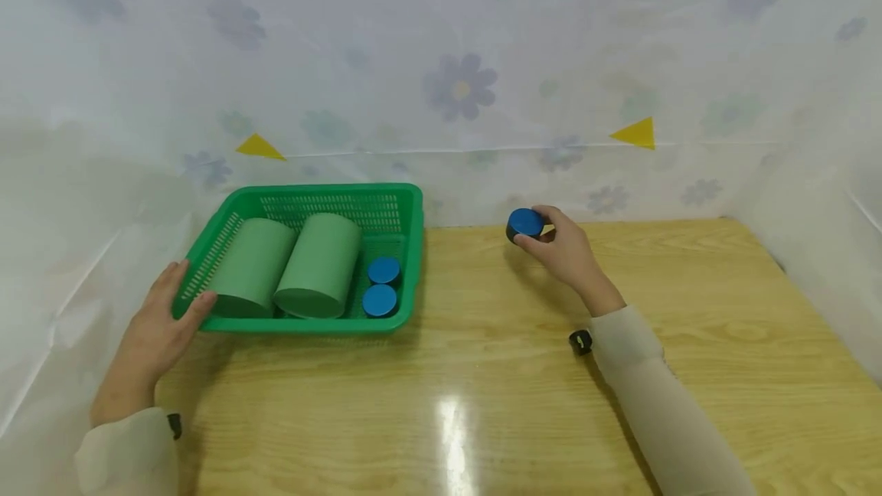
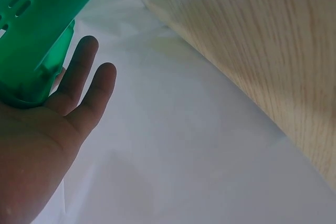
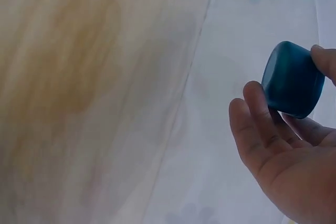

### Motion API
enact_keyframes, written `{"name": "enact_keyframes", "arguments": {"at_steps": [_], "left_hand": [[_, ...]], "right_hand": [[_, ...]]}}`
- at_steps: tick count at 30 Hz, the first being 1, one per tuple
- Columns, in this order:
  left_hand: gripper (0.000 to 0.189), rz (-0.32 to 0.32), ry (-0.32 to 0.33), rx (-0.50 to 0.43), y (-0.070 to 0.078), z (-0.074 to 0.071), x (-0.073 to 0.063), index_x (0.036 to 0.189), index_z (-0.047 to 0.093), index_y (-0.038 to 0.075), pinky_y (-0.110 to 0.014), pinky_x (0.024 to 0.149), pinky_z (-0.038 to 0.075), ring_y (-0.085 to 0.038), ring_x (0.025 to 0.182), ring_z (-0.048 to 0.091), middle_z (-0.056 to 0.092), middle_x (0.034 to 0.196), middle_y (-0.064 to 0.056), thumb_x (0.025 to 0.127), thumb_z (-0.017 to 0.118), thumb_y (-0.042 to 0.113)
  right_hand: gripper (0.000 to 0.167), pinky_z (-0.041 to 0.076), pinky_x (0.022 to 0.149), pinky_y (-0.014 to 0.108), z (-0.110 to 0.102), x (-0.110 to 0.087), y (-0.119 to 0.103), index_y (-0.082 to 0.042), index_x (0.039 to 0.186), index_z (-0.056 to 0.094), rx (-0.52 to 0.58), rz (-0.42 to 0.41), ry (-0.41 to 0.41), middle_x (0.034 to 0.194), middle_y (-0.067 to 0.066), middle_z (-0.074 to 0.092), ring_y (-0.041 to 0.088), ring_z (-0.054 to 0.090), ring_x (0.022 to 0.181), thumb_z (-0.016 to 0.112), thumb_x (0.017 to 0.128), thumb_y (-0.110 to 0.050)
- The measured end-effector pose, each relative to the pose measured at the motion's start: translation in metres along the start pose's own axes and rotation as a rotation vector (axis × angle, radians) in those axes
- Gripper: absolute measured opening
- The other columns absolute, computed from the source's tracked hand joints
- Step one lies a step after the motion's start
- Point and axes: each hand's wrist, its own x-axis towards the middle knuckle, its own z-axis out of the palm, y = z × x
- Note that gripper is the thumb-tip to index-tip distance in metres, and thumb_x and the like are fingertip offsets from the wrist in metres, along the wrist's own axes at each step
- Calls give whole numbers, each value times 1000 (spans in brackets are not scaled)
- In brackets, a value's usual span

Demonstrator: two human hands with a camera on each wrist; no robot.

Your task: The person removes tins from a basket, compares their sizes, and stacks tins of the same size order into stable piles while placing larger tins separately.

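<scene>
My left hand [image 1: 151,327] grips the front left corner of a green plastic basket [image 1: 303,325]. In the left wrist view, the basket's rim [image 2: 37,85] sits in the crook of that hand, and two fingers [image 2: 97,95] stretch out past it. Two large pale green cylinders [image 1: 253,266] lie side by side in the basket. To their right, two short blue cylinders [image 1: 380,301] stand one behind the other. Over the back of the table, my right hand [image 1: 568,251] pinches a third short blue cylinder [image 3: 295,80] between thumb and fingers, above the surface.
The wood-grain table [image 1: 496,373] meets a flower-patterned white sheet [image 1: 386,60] at the back, with more sheeting at both sides. Two yellow triangles [image 1: 634,134] mark the back sheet. Small black pieces [image 1: 581,341] show at both sleeve cuffs.
</scene>
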Motion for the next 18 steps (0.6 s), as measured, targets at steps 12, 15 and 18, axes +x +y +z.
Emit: {"name": "enact_keyframes", "arguments": {"at_steps": [12,15,18], "left_hand": [[74,1,5,-4,2,-2,1,163,-1,11,-81,102,12,-63,142,4,-5,166,-24,109,38,43],[74,-5,2,-3,2,-3,1,163,-1,11,-81,103,11,-62,142,3,-6,166,-24,109,38,43],[74,-6,0,-2,2,-3,1,163,-1,11,-81,103,11,-62,142,2,-6,166,-25,109,38,43]], "right_hand": [[80,52,87,51,-10,3,11,-6,157,33,-31,75,-55,151,21,42,37,56,112,68,97,-44],[78,52,86,50,-11,4,15,-6,157,34,-46,97,-72,151,22,42,38,57,112,69,97,-42],[74,55,82,47,-10,3,19,-6,156,36,-31,122,-103,149,23,44,36,62,106,69,97,-38]]}}
